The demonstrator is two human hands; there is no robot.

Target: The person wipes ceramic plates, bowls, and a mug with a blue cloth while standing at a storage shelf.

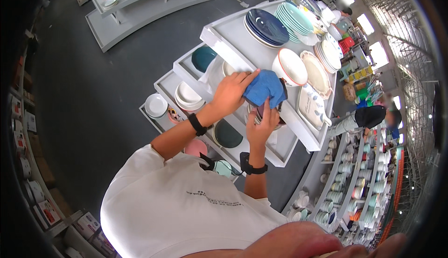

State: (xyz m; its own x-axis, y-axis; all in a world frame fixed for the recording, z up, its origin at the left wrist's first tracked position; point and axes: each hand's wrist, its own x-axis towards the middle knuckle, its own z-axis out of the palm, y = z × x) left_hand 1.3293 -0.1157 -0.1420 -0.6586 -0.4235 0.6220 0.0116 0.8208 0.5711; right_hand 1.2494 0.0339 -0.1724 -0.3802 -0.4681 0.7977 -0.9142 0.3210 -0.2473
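A folded blue cloth (pixel 265 88) lies over a dark dish (pixel 282 107), which is mostly hidden; only parts of its brownish edge show. My left hand (pixel 232 91) grips the cloth from the left, fingers bent over its upper edge. From below, my right hand (pixel 262 125) holds the dish by its near side, with a finger against the cloth. Just beyond the cloth stands a white bowl with an orange rim (pixel 290 67) on the top shelf. Partly behind my hands are more dishes on the tier below.
The grey tiered display shelf (pixel 224 29) carries dark blue plates (pixel 267 26), mint plates (pixel 295 18), a scalloped oval dish (pixel 316 73) and a patterned rectangular dish (pixel 311 106). White bowls (pixel 188 95) sit lower. Another person (pixel 368 118) stands at right near racks of crockery (pixel 359 178).
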